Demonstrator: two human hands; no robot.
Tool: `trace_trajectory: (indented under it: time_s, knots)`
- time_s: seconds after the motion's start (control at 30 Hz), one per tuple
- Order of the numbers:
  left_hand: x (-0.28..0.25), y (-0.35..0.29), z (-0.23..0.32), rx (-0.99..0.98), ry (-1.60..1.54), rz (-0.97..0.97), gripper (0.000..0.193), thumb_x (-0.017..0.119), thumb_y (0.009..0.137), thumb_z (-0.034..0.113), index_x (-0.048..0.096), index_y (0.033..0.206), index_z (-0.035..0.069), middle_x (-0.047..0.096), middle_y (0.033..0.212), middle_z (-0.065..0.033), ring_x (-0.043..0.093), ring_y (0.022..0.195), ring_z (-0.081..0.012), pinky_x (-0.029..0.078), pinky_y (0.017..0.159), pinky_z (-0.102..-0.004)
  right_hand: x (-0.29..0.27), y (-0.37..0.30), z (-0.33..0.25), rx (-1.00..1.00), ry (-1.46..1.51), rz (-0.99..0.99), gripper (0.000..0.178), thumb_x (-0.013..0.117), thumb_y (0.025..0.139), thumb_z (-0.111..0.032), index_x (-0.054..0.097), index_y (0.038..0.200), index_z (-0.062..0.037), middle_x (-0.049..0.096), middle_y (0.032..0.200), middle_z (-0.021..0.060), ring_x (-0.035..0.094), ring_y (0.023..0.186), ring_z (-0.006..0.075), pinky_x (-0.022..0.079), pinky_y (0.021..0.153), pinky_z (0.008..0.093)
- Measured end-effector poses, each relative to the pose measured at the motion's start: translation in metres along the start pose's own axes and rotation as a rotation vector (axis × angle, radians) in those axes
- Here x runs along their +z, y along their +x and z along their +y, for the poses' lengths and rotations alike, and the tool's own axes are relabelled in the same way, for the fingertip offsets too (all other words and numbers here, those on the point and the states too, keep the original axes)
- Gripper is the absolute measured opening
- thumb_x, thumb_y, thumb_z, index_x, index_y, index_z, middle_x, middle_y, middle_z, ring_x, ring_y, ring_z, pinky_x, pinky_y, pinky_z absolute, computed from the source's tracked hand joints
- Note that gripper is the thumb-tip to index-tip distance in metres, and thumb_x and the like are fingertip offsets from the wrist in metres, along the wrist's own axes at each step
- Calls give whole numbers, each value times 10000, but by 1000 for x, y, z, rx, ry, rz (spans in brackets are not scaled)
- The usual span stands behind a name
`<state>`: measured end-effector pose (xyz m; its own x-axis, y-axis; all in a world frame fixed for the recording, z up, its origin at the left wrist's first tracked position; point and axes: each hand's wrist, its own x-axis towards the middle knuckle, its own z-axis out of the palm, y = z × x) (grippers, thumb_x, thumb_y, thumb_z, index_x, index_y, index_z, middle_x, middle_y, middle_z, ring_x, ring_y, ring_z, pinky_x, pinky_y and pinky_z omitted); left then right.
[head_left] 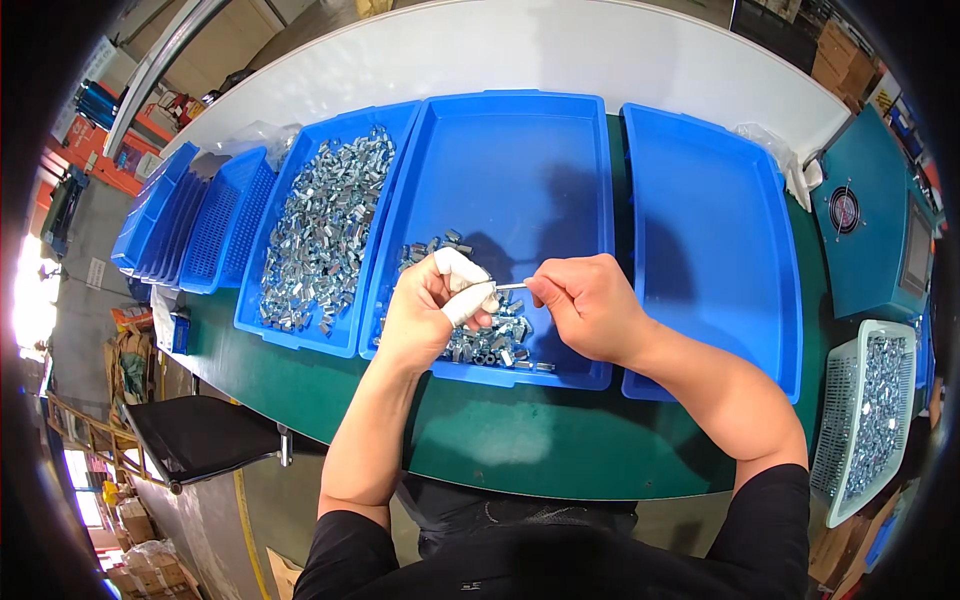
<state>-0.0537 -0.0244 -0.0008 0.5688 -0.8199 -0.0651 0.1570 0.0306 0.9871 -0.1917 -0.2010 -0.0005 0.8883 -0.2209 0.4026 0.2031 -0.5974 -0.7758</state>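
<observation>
Over the middle blue tray (pixel 570 230), my two hands meet fingertip to fingertip. My left hand (pixel 425 310) is closed, with white coverings on its thumb and forefinger. Those fingers pinch a small metal piece, mostly hidden between them. A thin metal rod (pixel 513 286) runs from there to my right hand (pixel 592 308), which grips its other end between thumb and bent forefinger. Whether the rod sits inside the small piece or only touches it, I cannot tell. Beneath my hands lies a loose pile of short, shiny metal nuts (pixel 505 335) in the tray's near left part.
To the left, another blue tray (pixel 408 125) is heaped with similar metal pieces, beside blue baskets (pixel 225 225). A bare blue tray (pixel 715 240) lies to the right. Farther right are a teal machine (pixel 865 260) and a pale basket (pixel 840 430) full of parts. The tabletop (pixel 560 450) is green.
</observation>
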Motion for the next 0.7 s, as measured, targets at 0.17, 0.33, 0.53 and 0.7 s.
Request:
trace_trajectory:
  time_s: [0.17, 0.33, 0.53, 0.7]
  knots:
    - [-1, 1, -3, -37, -135, -22, 86, 672, 907, 14, 613, 939, 68, 686, 783, -63, 657, 634, -111, 516, 570, -233, 0, -1, 0, -76, -71, 7, 255, 612, 956, -122, 613, 722, -21, 532, 587, 125, 497, 491, 274, 371, 472, 355]
    - [4, -1, -4, 1, -65, 20, 84, 671, 910, 17, 607, 928, 68, 685, 779, -65, 651, 627, -114, 512, 565, -230, 4, -2, -1, 130, 157, -54, 259, 581, 966, -100, 605, 724, -11, 567, 589, 114, 538, 500, 225, 401, 481, 333]
    - [4, 0, -6, 3, -110, 15, 71, 655, 925, 23, 597, 933, 65, 682, 783, -66, 647, 630, -113, 510, 566, -231, 3, -2, -1, 7, -11, -14, 291, 548, 985, -108, 597, 721, 2, 571, 550, 77, 538, 477, 148, 423, 486, 296]
    - [7, 1, -8, 4, -101, 24, 78, 649, 927, 15, 590, 940, 65, 679, 799, -62, 645, 638, -112, 509, 573, -229, 2, -2, 0, 99, 73, -40, 318, 536, 995, -124, 591, 710, 7, 549, 525, 50, 519, 468, 107, 419, 485, 278]
